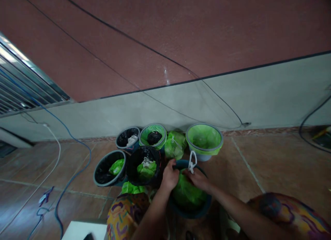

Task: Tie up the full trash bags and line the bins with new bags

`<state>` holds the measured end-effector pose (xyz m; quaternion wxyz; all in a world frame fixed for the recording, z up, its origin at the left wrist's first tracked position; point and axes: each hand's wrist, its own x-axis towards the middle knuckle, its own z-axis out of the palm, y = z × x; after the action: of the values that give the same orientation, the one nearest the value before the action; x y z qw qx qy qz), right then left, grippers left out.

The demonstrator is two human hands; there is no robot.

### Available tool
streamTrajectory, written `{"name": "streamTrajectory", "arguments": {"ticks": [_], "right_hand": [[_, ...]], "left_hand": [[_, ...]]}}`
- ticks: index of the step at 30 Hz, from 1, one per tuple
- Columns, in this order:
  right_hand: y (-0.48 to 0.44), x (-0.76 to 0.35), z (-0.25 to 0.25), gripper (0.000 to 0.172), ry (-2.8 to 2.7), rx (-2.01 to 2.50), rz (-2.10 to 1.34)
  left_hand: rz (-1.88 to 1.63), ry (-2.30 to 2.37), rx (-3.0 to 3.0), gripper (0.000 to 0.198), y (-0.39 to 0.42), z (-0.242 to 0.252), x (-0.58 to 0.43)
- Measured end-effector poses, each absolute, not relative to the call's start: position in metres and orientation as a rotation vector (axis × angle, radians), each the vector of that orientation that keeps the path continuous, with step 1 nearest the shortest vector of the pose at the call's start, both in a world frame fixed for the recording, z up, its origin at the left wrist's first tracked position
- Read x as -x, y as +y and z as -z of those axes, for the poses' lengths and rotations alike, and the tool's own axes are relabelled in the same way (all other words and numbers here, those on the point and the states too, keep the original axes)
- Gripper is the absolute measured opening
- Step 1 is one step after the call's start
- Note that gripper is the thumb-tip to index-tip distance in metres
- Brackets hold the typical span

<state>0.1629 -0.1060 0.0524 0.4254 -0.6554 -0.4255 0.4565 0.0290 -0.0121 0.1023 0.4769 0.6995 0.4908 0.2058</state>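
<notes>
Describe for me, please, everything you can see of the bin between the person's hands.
The bin is dark blue, round and open-topped, apparently plastic. It sits between the person's knees, mouth upward, its base hidden. A green bag lies inside. The left hand is at the bin's upper-left rim; the right hand reaches over the opening beside a white cord.

A green plastic bag point(187, 193), a looped white drawstring point(190, 159) rising at its gathered top, nestles inside a round, dark-blue plastic bin point(192, 214).
</notes>
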Motion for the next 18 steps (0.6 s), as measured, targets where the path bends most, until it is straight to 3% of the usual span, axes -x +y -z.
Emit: {"name": "streamTrajectory", "arguments": {"ticks": [4,10,18], "right_hand": [[-0.105,-0.165,-0.054,0.047,-1.171,1.686,-1.048],[-0.108,-0.164,-0.053,0.036,-1.316,1.669,-0.948],[-0.101,-0.17,-0.05,0.052,-1.071,1.622,-1.159]], "left_hand": [[-0.374,0.962,-1.596,0.072,-0.038,-0.047,-0.023],[-0.314,0.963,-1.649,0.022,-0.047,-0.033,-0.039],[-0.083,1.183,-1.903,0.034,-0.056,-0.038,-0.033]]}}
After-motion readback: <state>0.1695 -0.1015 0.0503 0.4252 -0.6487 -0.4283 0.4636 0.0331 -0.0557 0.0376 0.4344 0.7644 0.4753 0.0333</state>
